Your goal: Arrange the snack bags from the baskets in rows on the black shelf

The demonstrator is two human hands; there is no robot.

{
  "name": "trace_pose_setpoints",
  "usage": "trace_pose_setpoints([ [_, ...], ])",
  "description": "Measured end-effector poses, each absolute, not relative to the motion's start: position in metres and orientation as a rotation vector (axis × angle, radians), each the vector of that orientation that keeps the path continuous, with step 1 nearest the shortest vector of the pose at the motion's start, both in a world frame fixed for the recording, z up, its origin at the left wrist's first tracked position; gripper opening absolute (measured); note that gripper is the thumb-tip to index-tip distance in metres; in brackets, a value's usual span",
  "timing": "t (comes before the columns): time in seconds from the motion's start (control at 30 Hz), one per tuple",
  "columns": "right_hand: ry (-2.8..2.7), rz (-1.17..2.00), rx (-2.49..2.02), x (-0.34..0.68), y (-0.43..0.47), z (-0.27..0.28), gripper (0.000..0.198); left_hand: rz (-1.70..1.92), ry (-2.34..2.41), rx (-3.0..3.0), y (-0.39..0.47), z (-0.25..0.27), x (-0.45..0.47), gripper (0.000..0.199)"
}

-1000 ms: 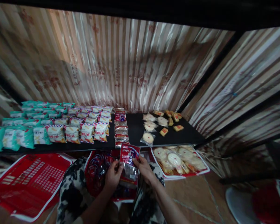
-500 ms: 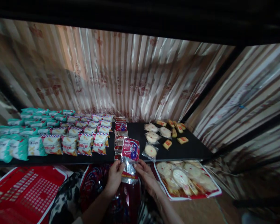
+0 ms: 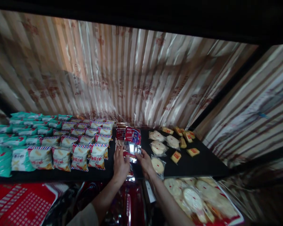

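Note:
A flat snack packet (image 3: 133, 136), dark red on top with a clear silvery middle, is held over the black shelf (image 3: 136, 171). My left hand (image 3: 121, 164) is closed at its lower left edge, its fingers also over the column of like packets (image 3: 120, 133) lying on the shelf. My right hand (image 3: 145, 163) pinches the packet's lower right corner. Part of the column is hidden behind the held packet and my left hand. Right of my right hand lies a round, pale pastry in clear wrap (image 3: 158, 165).
Rows of white snack bags (image 3: 80, 157) and teal bags (image 3: 22, 159) fill the shelf's left side. Small yellow packets (image 3: 176, 157) lie at right. Below are a red basket (image 3: 21, 204) and a bag of wrapped round pastries (image 3: 193, 199). A striped sheet (image 3: 132, 78) hangs behind.
Both hands have carried the packet forward from the shelf's front edge to over the shelf, alongside the column of like packets. The view has shifted slightly.

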State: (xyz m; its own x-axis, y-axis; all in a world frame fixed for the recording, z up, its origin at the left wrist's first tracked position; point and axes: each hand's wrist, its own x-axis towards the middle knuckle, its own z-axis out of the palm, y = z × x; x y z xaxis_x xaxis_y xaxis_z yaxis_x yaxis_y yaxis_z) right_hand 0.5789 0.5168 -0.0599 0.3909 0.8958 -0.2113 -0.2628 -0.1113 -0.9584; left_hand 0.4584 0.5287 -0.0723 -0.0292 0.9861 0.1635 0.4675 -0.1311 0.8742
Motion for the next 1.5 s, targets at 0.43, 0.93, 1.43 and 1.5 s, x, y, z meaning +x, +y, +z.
trace_pose_setpoints([
  [0.43,-0.934,0.840,-1.644,0.583,0.642,-0.094,0.045,0.833,1.637,1.933,0.602,-0.090,0.472,0.046],
  [0.93,-1.375,0.409,-2.077,0.574,0.655,-0.094,0.049,0.712,1.682,1.873,0.624,-0.099,0.472,0.044],
  [1.43,-1.723,0.181,-1.823,0.576,0.666,-0.119,0.034,0.748,1.699,1.913,0.638,-0.111,0.474,0.042],
  [1.5,-1.696,0.186,-1.829,0.575,0.668,-0.119,0.034,0.766,1.711,1.909,0.641,-0.114,0.475,0.043],
])
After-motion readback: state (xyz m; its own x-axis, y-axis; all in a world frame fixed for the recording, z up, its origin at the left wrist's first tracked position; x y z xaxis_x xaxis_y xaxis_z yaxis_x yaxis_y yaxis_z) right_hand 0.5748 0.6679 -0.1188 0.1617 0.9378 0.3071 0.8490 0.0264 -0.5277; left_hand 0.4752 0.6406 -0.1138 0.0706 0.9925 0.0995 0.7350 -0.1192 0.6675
